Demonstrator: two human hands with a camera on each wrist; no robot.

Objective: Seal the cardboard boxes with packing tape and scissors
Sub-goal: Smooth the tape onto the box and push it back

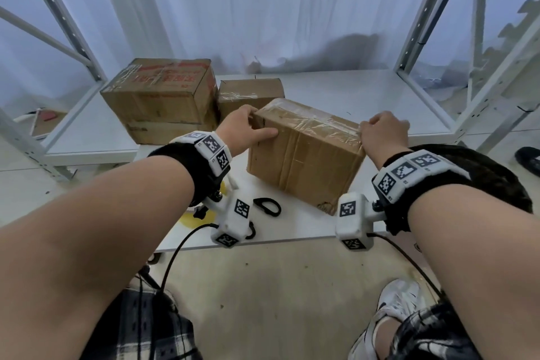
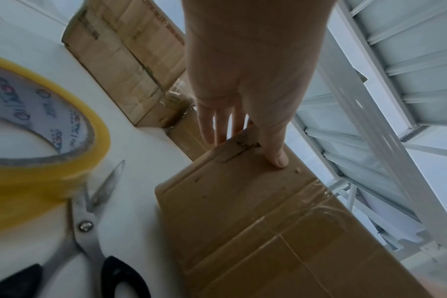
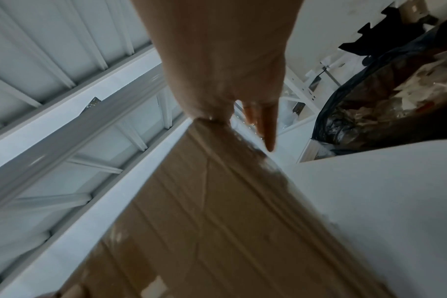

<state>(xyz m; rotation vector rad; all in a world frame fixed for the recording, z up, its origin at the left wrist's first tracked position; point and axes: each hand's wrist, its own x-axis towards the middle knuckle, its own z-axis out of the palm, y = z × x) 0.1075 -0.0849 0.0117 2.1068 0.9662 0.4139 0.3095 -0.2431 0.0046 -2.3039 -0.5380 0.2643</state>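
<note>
A brown cardboard box [image 1: 304,155] stands on the white table [image 1: 295,228], with clear tape along its top. My left hand [image 1: 254,126] holds its upper left corner: the thumb lies on the front face [image 2: 276,155] and the fingers [image 2: 217,125] reach over the left end. My right hand [image 1: 377,128] grips the top right edge with curled fingers; in the right wrist view the right hand [image 3: 237,119] has its thumb on the edge and a finger down the box's [image 3: 217,221] side. The yellow tape roll [image 2: 38,141] and black-handled scissors [image 2: 89,221] lie on the table left of the box [image 2: 268,221].
A large taped box [image 1: 157,96] and a smaller one [image 1: 248,93] sit behind on the white shelf [image 1: 365,96]. Metal shelf uprights [image 1: 423,23] flank the space. A black bin bag [image 1: 482,169] with scraps stands at the right. The scissors' handle [image 1: 267,206] lies near the table's front.
</note>
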